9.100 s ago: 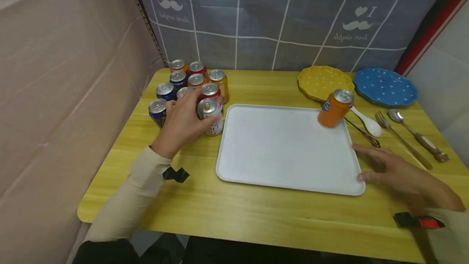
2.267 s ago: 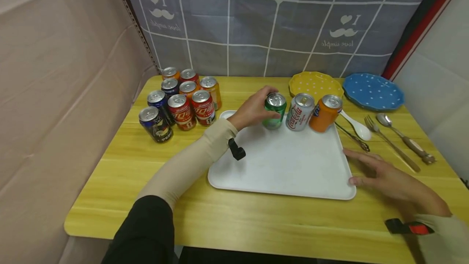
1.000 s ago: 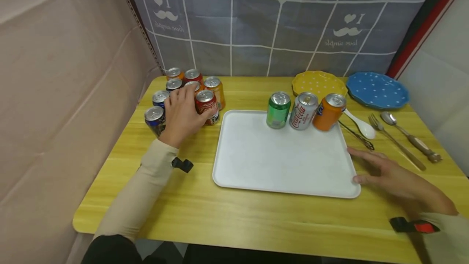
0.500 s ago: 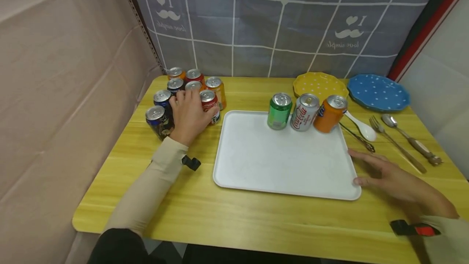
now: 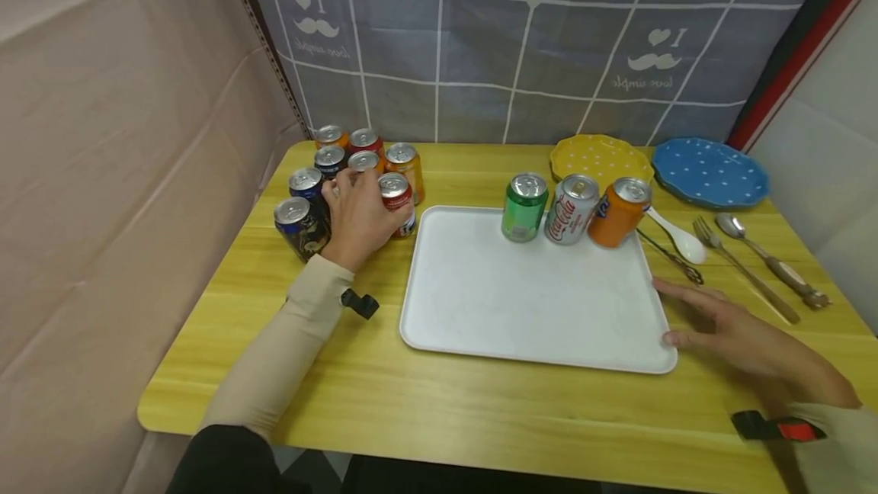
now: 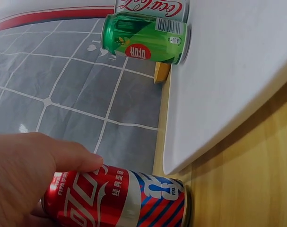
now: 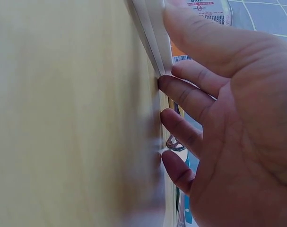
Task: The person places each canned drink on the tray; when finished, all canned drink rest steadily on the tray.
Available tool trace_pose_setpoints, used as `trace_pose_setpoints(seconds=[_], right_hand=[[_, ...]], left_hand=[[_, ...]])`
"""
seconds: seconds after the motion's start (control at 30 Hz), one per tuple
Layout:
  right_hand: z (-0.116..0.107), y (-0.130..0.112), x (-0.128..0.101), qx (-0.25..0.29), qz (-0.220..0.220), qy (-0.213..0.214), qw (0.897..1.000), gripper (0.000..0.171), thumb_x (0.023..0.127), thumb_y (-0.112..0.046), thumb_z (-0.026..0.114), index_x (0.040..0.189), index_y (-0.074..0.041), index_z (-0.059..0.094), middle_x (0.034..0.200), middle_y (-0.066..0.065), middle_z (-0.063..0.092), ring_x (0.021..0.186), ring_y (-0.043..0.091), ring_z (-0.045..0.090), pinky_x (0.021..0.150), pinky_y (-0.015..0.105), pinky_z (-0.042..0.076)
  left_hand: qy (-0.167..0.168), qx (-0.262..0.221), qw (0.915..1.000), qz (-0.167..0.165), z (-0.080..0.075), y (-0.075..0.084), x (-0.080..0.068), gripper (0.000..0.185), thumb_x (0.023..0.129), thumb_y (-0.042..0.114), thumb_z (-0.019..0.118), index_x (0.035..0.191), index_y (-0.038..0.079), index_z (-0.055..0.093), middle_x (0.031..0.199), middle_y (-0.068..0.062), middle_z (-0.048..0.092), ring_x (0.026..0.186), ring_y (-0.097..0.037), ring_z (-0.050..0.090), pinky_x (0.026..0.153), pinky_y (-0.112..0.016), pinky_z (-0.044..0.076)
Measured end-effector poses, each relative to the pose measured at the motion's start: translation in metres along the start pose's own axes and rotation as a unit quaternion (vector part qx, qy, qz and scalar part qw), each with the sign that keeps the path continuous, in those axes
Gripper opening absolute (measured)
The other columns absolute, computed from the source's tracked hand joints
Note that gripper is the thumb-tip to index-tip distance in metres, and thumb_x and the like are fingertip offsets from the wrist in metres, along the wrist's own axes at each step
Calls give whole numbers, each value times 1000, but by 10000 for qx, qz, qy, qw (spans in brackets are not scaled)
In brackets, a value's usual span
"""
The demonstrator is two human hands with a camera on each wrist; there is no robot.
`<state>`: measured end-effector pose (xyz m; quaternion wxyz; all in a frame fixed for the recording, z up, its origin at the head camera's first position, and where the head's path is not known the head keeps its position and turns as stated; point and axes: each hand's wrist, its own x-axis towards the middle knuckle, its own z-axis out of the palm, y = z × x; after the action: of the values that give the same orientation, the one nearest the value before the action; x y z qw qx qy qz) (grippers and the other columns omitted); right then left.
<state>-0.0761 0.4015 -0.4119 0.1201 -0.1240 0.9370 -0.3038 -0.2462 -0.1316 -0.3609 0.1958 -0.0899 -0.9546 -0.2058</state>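
So far three cans, a green can, a silver cola can and an orange can, are stood in a row along the far edge of the white tray, while a cluster of cans is left on the yellow table to the tray's left. A red can at the cluster's near side is gripped by the curled fingers of the left hand, just beside the tray's left rim, and the tray's right edge is touched by the straight, slightly spread fingers of the right hand. Most of the tray's surface is left free in front of the row, though cutlery and two plates are crowded at its right.

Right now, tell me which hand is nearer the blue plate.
Right. The right hand rests by the tray's right edge, nearer than the blue plate and toward that side; the left hand is across the table, gripping a red can.
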Motion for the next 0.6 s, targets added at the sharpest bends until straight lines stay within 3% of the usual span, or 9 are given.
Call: trace_pose_setpoints(seconds=[0.23,0.47,0.6], right_hand=[[1,1,0,102,120,-156,9998,86,95,-29,79,167,-23,31,166,34,27,146,67,24,99,84,28],[1,2,0,115,27,-72,9999,86,94,-28,80,166,-22,33,166,34,29,147,66,24,101,84,28],[1,2,-1,118,-64,24,9999,85,94,-27,80,165,-24,35,167,31,30,153,56,19,104,85,25]], left_hand=[[137,-157,9995,218,1,1,-3,64,83,45,86,126,3,63,128,-16,71,142,-41,39,115,-63,16],[601,-241,9965,535,-9,12,-8,70,83,47,87,132,4,61,128,-15,69,130,-39,43,106,-58,28],[455,-802,9949,416,-21,26,-8,75,82,48,87,138,7,60,133,-14,66,130,-37,42,106,-57,32]])
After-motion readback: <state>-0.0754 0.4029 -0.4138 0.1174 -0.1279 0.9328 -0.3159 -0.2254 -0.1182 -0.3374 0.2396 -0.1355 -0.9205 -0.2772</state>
